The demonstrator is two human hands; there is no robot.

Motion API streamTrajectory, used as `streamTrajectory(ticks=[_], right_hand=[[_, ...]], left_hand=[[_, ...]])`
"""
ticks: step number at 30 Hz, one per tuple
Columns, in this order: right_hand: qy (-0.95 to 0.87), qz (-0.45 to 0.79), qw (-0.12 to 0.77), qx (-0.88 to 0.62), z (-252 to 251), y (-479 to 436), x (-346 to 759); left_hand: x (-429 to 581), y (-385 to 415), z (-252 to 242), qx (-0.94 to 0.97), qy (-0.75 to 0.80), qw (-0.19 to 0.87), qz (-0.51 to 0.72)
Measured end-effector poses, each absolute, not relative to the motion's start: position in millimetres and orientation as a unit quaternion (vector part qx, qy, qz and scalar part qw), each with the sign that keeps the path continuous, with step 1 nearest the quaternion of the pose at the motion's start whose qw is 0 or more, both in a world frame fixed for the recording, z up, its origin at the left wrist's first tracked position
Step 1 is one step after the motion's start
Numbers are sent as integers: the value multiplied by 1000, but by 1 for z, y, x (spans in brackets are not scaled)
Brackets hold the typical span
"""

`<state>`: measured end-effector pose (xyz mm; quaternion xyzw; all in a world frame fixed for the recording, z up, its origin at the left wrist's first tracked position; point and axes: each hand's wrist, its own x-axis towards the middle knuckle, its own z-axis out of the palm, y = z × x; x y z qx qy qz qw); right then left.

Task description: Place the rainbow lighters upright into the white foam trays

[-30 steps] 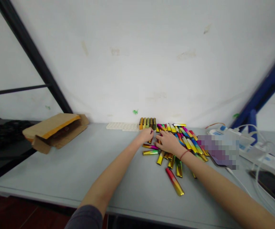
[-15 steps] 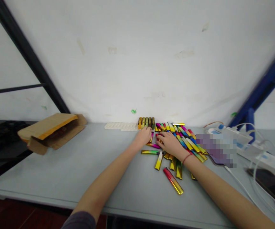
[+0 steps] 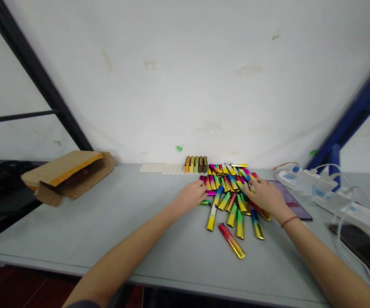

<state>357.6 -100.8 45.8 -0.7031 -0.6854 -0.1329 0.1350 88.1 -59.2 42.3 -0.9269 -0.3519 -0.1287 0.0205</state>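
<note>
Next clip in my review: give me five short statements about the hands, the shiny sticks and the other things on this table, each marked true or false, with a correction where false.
1. Both hands rest at the pile of shiny multicoloured sticks, left hand on its left edge, right hand on its right edge. True.
2. A red-and-gold stick lies apart at the near side of the pile. True.
3. The cardboard box stands upright at the right end of the table. False: it lies on its side at the left.
4. The right wrist is bare. False: it wears a thin red band.
5. A row of small upright pieces stands near the wall behind the pile. True.
</note>
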Motion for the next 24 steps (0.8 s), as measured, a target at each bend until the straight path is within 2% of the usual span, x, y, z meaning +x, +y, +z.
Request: streamTrajectory(ticks=[4, 10, 16, 24], right_hand=[[-700, -114, 120, -695, 41, -102, 356], [-756, -157, 134, -622, 40, -92, 340], [-729, -149, 181, -643, 36, -91, 346], [-725, -159, 184, -644, 32, -98, 351]], left_hand=[[101, -69, 44, -913, -390, 14, -121], [116, -77, 42, -914, -379, -7, -145], [101, -65, 43, -894, -406, -3, -188], [82, -39, 33, -898, -397, -4, -188]])
